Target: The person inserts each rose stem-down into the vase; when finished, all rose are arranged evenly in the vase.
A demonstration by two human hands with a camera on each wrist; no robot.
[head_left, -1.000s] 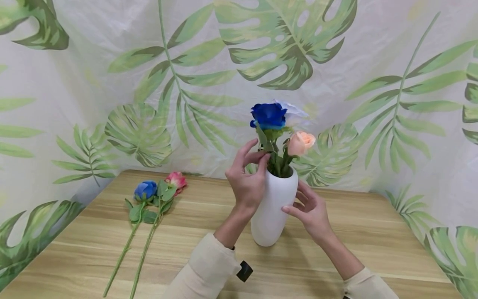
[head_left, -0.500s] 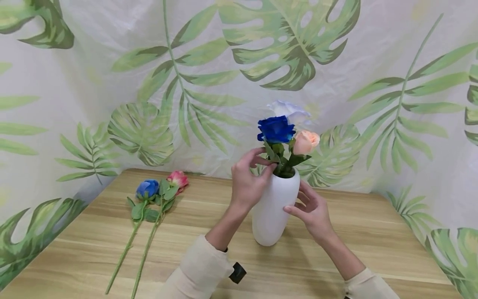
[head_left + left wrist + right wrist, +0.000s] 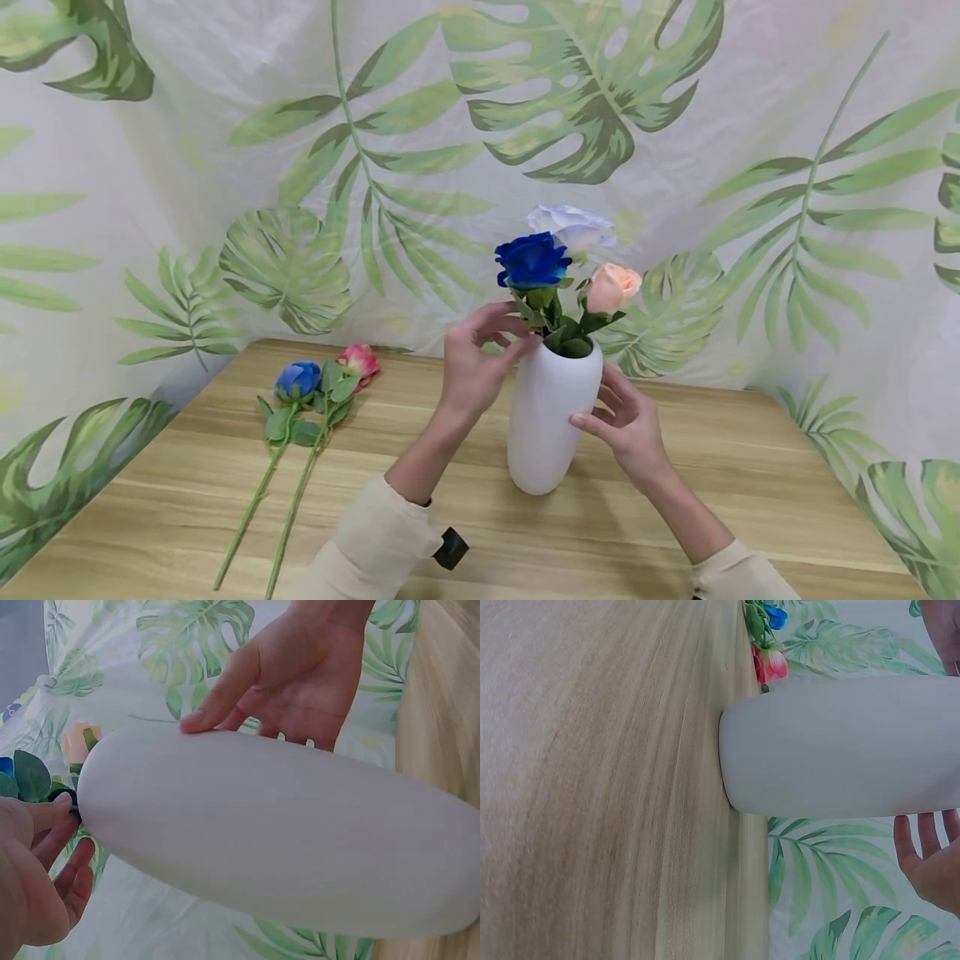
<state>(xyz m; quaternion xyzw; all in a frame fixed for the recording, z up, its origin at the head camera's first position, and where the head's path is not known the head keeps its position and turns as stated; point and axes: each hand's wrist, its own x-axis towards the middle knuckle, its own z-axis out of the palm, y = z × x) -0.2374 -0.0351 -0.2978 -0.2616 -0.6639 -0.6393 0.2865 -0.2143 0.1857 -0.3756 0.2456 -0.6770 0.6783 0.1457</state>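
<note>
A white vase (image 3: pixel 555 417) stands upright on the table, holding a dark blue rose (image 3: pixel 532 262), a pale bluish-white rose (image 3: pixel 572 225) and a peach rose (image 3: pixel 611 287). My left hand (image 3: pixel 476 358) pinches the dark blue rose's stem between thumb and fingers, right at the vase mouth; leaves partly cover the fingertips. In the left wrist view, this grip shows beside the rim. My right hand (image 3: pixel 630 429) holds the vase from the right, thumb on the near side and fingers behind. The right wrist view shows those fingers (image 3: pixel 928 834) against the vase wall.
On the left of the wooden table (image 3: pixel 420 417) lie a blue rose (image 3: pixel 298 380) and a pink rose (image 3: pixel 360 365), their long stems pointing toward the near edge. A leaf-patterned cloth (image 3: pixel 405 167) hangs behind the table.
The dark blue rose first dropped lower and tilted right in the vase, then leaned back left with my left hand, uncovering more of the pale rose. My right hand stayed on the vase.
</note>
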